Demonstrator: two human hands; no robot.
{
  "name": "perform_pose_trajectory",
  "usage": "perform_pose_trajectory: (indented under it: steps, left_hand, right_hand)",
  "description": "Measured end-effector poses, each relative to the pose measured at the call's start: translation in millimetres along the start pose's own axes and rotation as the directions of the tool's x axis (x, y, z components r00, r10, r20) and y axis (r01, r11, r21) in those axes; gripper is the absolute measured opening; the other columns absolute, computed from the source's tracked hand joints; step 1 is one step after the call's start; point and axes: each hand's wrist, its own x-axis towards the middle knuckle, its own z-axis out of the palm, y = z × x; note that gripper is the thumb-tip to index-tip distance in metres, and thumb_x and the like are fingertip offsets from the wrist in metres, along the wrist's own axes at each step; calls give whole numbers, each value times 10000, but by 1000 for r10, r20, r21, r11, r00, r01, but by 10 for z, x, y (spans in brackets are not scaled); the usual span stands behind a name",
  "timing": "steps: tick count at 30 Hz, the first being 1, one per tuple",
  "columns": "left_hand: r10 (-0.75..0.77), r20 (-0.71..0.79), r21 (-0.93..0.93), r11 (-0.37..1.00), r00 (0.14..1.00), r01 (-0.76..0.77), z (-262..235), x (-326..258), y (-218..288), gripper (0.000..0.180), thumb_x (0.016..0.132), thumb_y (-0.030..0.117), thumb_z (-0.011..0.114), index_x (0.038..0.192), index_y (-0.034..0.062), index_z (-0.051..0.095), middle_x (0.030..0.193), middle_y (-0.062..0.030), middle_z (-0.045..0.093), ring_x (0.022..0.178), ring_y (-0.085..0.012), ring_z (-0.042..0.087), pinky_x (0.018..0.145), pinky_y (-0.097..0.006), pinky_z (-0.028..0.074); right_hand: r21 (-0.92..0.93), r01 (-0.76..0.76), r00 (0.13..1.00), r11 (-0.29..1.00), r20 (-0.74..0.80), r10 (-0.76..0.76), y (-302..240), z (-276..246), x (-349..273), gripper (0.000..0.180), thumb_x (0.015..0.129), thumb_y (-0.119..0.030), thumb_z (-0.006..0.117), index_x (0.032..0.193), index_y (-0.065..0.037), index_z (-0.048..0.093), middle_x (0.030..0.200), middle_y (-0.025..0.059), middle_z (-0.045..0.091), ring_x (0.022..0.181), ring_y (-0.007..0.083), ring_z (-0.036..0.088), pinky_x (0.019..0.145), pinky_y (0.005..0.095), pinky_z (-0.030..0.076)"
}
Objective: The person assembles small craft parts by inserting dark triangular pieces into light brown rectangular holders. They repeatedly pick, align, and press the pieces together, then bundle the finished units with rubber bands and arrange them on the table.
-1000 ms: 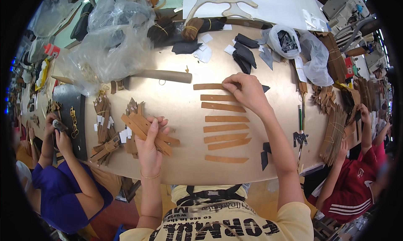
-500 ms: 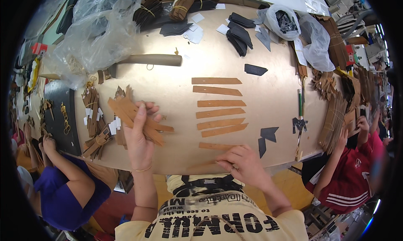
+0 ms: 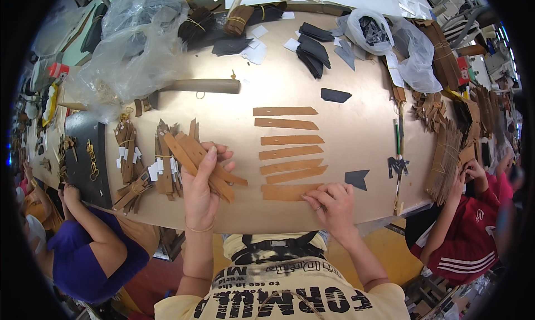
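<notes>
My left hand [image 3: 202, 189] is closed around a fanned bundle of brown leather strips [image 3: 192, 153], held over the table left of the middle. A column of separate tan leather strips [image 3: 291, 153] lies in front of me, most with the slanted end to the right. At its near end two strips lie edge to edge. My right hand [image 3: 332, 205] pinches the right end of the nearest leather strip [image 3: 281, 196], fingers closed and resting low at the table. A dark notched piece [image 3: 356, 179] lies just right of that hand.
Tied brown strip bundles [image 3: 164, 169] and a black board [image 3: 86, 158] are on the left. Behind lie a hammer [image 3: 203, 86], clear plastic bags [image 3: 136, 47] and black pieces [image 3: 312, 52]. Brown strip stacks [image 3: 443, 158] line the right. A person works at each side.
My right hand has brought another leather strip up against the nearest one in the column. My left hand, with its bundle, has shifted slightly right and nearer.
</notes>
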Motion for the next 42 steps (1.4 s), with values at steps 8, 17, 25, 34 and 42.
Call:
perform_pose_trajectory:
  steps: [8, 17, 25, 34, 42]
  left_hand:
    - [-131, 128, -200, 967, 983, 155, 18, -77, -121, 320, 1028, 244, 470, 1206, -14, 536, 1127, -168, 615, 1077, -267, 623, 972, -405, 536]
    - [-250, 185, -266, 918, 950, 293, 274, -98, -229, 359, 1026, 202, 430, 1264, -60, 491, 1165, -196, 599, 1120, -269, 611, 1006, -407, 523]
    - [-60, 5, -81, 995, 998, 60, 227, 74, -165, 353, 1022, 181, 509, 1289, -50, 524, 1219, -160, 613, 1127, -255, 621, 904, -368, 574]
    - [5, -46, -54, 999, 999, -8, 51, 247, -51, 396, 1025, 216, 513, 1321, -49, 517, 1254, -182, 602, 1158, -251, 599, 944, -386, 551]
    - [-91, 38, -177, 980, 995, 96, -46, 202, -204, 437, 1033, 255, 435, 1343, -49, 489, 1275, -185, 584, 1186, -271, 579, 992, -417, 513]
  right_hand:
    - [70, 36, 990, 997, -137, -27, -132, -111, 233, 150, 791, -217, 802, 893, -146, 719, 899, -1, 629, 843, 178, 572, 785, 344, 386]
    - [809, -449, 893, 379, 418, 167, -551, -14, 686, 274, 903, -145, 713, 1139, -8, 688, 894, 52, 680, 864, 144, 652, 790, 262, 517]
    - [365, 53, 995, 929, 59, -80, -292, -133, 1322, 132, 864, -93, 723, 976, -29, 749, 844, 111, 712, 727, 198, 661, 682, 288, 500]
    - [98, -23, 999, 995, 40, 19, 264, 104, 2040, 116, 878, -211, 703, 914, -119, 763, 746, 44, 660, 710, 207, 602, 730, 357, 385]
    - [65, -6, 999, 998, 50, 3, 333, 92, 1934, 125, 879, -246, 707, 925, -142, 759, 830, 9, 618, 842, 184, 579, 810, 359, 358]
